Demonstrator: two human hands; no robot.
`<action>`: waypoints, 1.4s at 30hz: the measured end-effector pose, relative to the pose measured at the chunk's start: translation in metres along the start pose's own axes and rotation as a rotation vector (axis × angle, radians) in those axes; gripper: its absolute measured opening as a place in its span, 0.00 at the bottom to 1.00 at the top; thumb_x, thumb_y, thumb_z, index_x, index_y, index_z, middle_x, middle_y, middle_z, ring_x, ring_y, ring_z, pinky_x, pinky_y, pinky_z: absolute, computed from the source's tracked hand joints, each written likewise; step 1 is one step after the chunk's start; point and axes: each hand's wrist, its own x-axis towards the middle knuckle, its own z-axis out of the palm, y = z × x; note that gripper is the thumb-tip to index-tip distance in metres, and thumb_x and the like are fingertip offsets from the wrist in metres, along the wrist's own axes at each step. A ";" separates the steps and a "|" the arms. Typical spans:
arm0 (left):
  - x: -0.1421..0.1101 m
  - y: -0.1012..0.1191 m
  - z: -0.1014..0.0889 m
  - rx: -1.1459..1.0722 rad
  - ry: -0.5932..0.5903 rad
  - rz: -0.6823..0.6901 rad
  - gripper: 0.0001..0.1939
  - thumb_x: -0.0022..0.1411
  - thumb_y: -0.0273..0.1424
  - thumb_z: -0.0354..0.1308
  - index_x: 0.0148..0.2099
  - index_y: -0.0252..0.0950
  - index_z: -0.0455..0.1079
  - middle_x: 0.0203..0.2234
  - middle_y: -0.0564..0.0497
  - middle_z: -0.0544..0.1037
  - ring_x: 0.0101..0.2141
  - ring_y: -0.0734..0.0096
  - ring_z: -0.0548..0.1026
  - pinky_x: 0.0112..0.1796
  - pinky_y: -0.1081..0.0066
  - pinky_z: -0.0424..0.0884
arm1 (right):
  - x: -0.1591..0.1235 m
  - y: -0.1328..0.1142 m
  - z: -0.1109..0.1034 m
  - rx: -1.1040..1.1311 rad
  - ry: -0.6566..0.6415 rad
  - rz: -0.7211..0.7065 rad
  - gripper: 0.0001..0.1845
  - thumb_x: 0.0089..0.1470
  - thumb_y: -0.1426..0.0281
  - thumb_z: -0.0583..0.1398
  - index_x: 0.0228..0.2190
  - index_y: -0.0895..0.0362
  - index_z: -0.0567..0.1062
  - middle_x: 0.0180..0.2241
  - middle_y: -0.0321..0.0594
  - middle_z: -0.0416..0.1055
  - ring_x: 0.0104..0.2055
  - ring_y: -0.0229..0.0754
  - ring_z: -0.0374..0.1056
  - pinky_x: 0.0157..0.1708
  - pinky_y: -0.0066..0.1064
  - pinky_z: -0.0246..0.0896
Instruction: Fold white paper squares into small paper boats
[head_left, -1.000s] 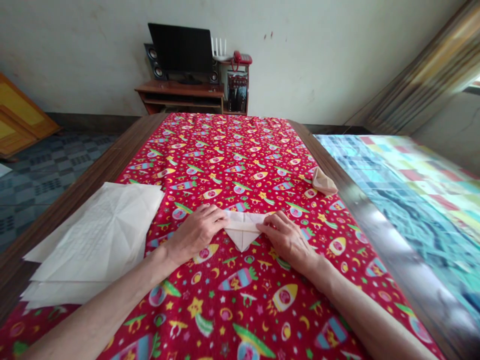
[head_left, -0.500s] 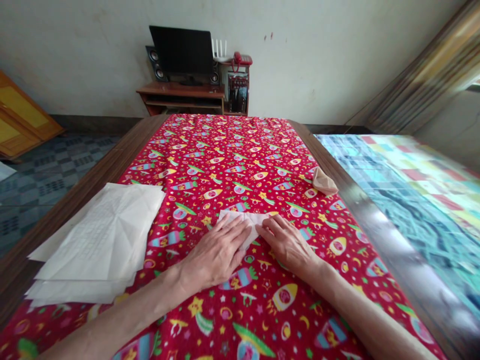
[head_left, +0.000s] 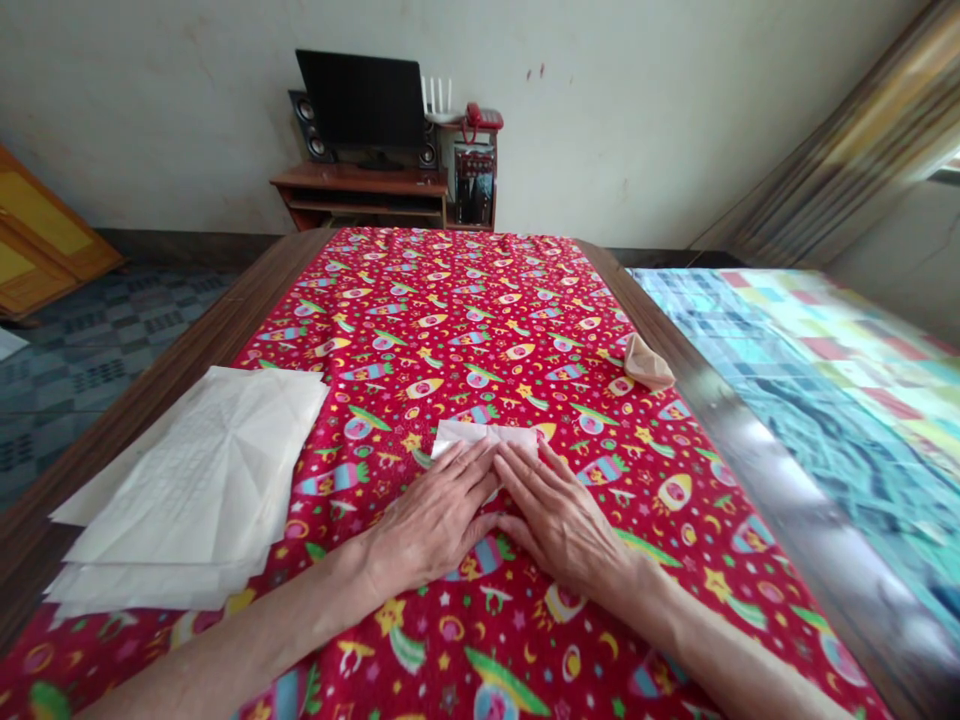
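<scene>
In the head view, your left hand and right hand lie over a folded paper on the cloth-covered bench, fingers extended flat, tips meeting, with no pinch visible. You seem to be pressing a crease; the next move calls for even pressure, edges aligned.

This is looking like a room in a home. A red phone and a black screen are sitting by the wall, and a curtain is hanging.
</scene>
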 end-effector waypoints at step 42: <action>0.030 -0.077 -0.010 -0.153 0.095 -0.230 0.21 0.50 0.39 0.66 0.43 0.37 0.66 0.35 0.51 0.73 0.40 0.61 0.71 0.42 0.64 0.67 | 0.020 0.044 0.021 0.211 0.203 0.283 0.25 0.54 0.61 0.61 0.51 0.53 0.65 0.47 0.47 0.65 0.48 0.51 0.62 0.45 0.45 0.62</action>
